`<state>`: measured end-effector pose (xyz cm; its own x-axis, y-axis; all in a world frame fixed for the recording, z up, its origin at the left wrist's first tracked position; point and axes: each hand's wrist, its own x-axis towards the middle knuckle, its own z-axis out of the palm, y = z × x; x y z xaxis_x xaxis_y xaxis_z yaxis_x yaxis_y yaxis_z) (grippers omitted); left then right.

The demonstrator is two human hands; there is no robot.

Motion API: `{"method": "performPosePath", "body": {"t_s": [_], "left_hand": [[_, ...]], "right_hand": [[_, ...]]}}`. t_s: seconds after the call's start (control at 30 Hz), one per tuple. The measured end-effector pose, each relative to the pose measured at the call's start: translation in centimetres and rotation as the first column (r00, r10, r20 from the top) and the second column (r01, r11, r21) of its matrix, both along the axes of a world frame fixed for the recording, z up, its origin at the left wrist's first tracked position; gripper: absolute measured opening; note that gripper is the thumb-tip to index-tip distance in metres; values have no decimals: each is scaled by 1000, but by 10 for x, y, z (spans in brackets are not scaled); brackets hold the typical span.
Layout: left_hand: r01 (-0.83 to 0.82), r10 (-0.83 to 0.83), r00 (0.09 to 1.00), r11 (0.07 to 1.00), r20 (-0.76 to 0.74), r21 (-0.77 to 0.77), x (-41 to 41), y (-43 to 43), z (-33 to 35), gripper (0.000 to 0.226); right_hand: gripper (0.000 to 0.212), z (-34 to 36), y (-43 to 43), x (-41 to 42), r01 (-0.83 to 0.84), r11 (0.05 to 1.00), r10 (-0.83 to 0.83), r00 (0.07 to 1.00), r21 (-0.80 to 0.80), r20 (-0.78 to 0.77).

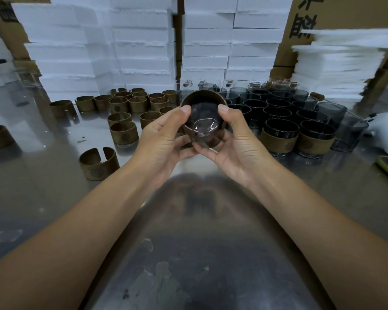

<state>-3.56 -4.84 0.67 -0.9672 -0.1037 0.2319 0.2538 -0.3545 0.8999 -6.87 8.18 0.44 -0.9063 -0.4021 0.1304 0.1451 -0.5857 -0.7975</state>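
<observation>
The glass (203,127) is held in the air above the counter (211,242), at mid-picture, tilted so that its thick clear base faces the camera and its mouth points away. Its wall is smoky dark, and a brown sleeve (203,96) is wrapped around it, showing as a ring at the far end.

The left grip (164,135) is clamped on the glass from one side, and the right grip (235,139) is clamped on it from the other. Each thumb lies on the upper edge and the fingers curl under the base.

Left of the glass, a crowd of loose sleeves (126,104) stands on the counter, each a split brown band with a round stamp. One lone sleeve (99,163) sits nearer the camera than the others.

Right of the glass stand rows of bare dark glasses (278,106), packed close together. Two sleeved glasses (279,137) stand at the front of that block. Further right lies a white object (385,130), too blurred to identify.

Behind the glass rise stacks of white foam boxes (143,52). To the right of those are a pile of white sheets (341,61) and cardboard cartons (345,12).

The forearms reach across the bare part of the counter and hide part of its shiny surface.
</observation>
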Motion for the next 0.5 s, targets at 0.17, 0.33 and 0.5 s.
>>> {"method": "performPosePath", "body": {"t_s": [0.17, 0.33, 0.5], "left_hand": [[-9, 9, 1000, 1000, 11, 5, -3, -2, -3, 19], [51, -52, 997, 998, 60, 21, -5, -9, -4, 34], [124, -124, 989, 992, 82, 6, -7, -16, -6, 42]], "right_hand": [[54, 2, 0, 3, -24, 998, 22, 999, 55, 49], [57, 2, 4, 5, 9, 969, -2, 1000, 247, -30], [47, 5, 4, 6, 51, 948, -59, 998, 314, 13]]}}
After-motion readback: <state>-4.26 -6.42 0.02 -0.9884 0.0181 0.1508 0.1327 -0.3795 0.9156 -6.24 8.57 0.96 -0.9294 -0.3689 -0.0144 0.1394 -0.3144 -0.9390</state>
